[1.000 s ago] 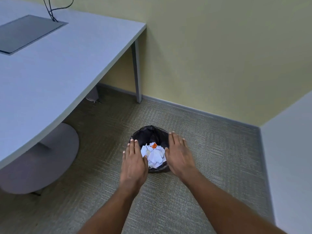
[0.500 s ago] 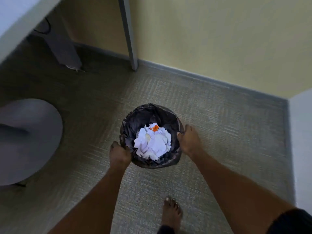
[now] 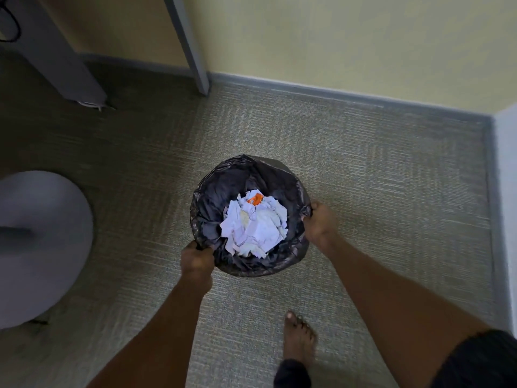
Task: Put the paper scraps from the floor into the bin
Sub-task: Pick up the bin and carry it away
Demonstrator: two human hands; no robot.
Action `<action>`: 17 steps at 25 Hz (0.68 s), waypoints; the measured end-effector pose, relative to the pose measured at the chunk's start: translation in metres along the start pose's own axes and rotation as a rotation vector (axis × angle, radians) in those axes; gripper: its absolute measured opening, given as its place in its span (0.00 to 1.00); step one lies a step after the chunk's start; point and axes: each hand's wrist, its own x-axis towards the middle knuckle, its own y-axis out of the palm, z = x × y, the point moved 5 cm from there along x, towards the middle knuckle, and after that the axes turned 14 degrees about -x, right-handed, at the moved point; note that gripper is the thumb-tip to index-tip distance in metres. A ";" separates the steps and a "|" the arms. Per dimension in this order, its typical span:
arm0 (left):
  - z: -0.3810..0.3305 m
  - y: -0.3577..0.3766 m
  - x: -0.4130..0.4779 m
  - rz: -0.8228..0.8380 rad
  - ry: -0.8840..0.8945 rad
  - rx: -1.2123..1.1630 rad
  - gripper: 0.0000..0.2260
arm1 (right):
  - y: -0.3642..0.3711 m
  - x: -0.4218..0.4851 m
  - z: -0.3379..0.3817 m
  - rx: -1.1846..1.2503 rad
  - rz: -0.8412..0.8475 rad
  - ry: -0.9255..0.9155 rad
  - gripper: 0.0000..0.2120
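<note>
Carpet [image 3: 363, 163]: one bin [image 3: 212, 191], two hands [image 3: 197, 260].

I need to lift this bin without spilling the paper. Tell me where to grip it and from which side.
Grip the round bin lined with a black plastic bag at its rim, from two opposite sides, as the left hand and right hand do now. The rim is round and open upward, and the white crumpled paper scraps are heaped inside, so keep it level.

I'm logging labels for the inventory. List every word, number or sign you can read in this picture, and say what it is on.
None can be read.
The orange scrap among the white paper scraps in the bin shows a pale mark, too small and blurred to read.
The paper scraps, the bin's black liner, held at its rim by the left hand and right hand, and the desk leg show no print.
</note>
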 end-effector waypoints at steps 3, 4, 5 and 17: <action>-0.016 0.007 -0.028 0.053 0.064 0.052 0.07 | -0.028 -0.022 -0.015 0.124 0.004 0.044 0.08; -0.024 0.011 -0.042 0.065 0.069 0.075 0.07 | -0.041 -0.031 -0.020 0.158 -0.004 0.044 0.08; -0.034 0.017 -0.057 0.068 0.084 0.086 0.07 | -0.056 -0.039 -0.025 0.182 -0.017 0.046 0.08; -0.124 0.238 -0.202 0.330 0.167 0.301 0.12 | -0.305 -0.055 -0.140 0.277 -0.247 0.186 0.04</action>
